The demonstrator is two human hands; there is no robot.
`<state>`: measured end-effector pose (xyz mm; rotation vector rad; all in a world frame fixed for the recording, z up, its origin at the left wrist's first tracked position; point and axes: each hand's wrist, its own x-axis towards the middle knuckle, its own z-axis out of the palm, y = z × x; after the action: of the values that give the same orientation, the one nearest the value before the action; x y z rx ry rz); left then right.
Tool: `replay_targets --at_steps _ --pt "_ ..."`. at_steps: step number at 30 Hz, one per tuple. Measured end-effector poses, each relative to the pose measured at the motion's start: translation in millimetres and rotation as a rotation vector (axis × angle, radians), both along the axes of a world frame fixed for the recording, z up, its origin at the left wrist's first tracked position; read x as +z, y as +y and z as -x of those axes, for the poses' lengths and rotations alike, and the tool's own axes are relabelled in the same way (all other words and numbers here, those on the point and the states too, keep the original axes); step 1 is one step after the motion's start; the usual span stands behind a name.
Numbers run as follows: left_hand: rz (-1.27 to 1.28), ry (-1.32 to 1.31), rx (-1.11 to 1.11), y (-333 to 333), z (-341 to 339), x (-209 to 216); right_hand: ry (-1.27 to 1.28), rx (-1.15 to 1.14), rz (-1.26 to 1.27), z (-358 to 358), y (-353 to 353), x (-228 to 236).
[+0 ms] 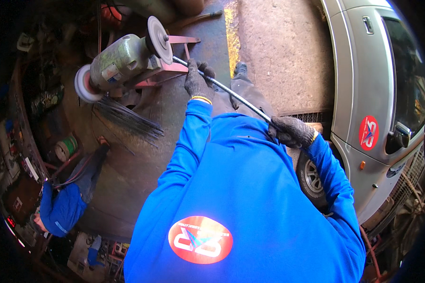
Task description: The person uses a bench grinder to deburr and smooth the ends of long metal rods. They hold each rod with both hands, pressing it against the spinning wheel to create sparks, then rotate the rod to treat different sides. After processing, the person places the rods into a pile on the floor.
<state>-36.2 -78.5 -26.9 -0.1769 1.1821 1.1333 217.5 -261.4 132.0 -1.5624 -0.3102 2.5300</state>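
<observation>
A long grey metal rod (241, 99) runs slantwise in front of my body. My left hand (199, 81), in a dark knit glove, is closed round it close to its far end. Farther back along the rod, my right hand (292, 131), gloved the same way, grips the near end. The rod's far tip lies at the edge of the grey wheel (159, 40) of a green bench grinder (118, 63); whether they touch, I cannot tell. The grinder's second wheel (86, 84) is at its left end, and a reddish metal stand (170, 70) is beneath it.
A bundle of thin dark rods (130, 120) lies below the grinder. A silver vehicle (363, 94) stands close on my right. At the left, a person in a blue top (68, 207) works apart from me. A brush-like tool (200, 18) lies beyond the grinder.
</observation>
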Motion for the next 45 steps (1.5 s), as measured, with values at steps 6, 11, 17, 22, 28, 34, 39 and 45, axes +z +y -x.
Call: replay_targets --at_steps 6,11,17,22,28,34,39,45 --pt "0.024 -0.012 -0.016 -0.2 9.2 5.0 -0.241 0.389 -0.862 6.4 -13.6 -22.0" --pt "0.031 0.001 -0.005 1.8 7.0 12.1 -0.415 0.732 -1.016 2.8 -5.4 -17.2" --pt "-0.001 -0.053 -0.033 5.4 12.8 -8.0 -0.355 0.235 -0.439 12.2 -3.5 -4.5" --pt "-0.011 -0.093 -0.036 5.7 12.8 -19.4 -0.575 0.335 -0.747 21.3 -1.8 6.0" --pt "-0.071 -0.077 -0.066 6.6 11.7 -23.2 -0.862 0.466 -0.820 33.0 -1.2 22.1" --pt "-0.059 -0.069 -0.060 7.7 9.6 -24.3 -0.938 0.371 -0.796 34.8 -8.3 24.5" --pt "-0.065 -0.074 -0.057 8.3 8.3 -21.8 -1.030 0.348 -0.925 35.4 -15.8 18.5" --pt "-0.039 -0.089 -0.031 10.6 9.9 -25.9 -1.065 0.340 -0.948 36.2 -12.4 20.5"
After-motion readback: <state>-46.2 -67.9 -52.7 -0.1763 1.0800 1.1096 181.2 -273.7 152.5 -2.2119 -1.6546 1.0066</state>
